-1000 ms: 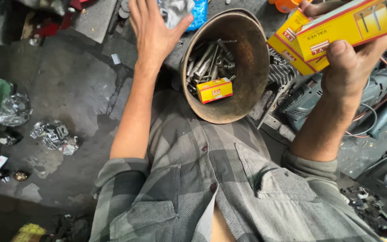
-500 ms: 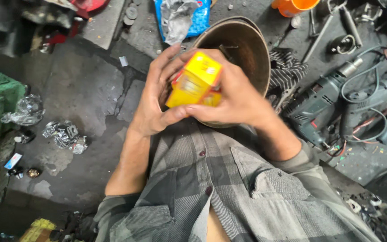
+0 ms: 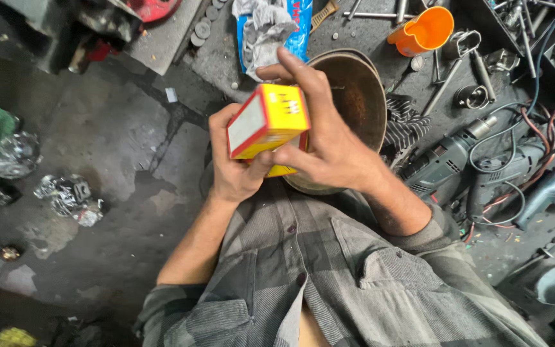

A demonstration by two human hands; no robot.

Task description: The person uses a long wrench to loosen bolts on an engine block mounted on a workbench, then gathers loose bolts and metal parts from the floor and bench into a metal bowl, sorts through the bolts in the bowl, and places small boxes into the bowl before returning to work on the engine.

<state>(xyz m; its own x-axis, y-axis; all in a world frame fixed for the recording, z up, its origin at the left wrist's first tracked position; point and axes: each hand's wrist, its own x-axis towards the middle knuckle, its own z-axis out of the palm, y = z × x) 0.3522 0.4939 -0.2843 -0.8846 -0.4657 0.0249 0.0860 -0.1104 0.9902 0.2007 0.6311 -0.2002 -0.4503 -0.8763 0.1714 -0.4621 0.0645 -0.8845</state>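
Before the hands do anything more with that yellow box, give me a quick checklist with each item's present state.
1. Yellow box gripped by both hands: ok; left hand beneath, right hand over it.
2. Box flap open or shut: cannot tell.
3. Rusty metal bowl directly under the box: ok.
4. Bowl contents: cannot tell, hands block the view.
5. Floor beside the bowl free of tools: not ok; power drill and orange cup lie close.

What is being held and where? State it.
A yellow and red box: left hand grips its lower end, right hand wraps its right side and top.
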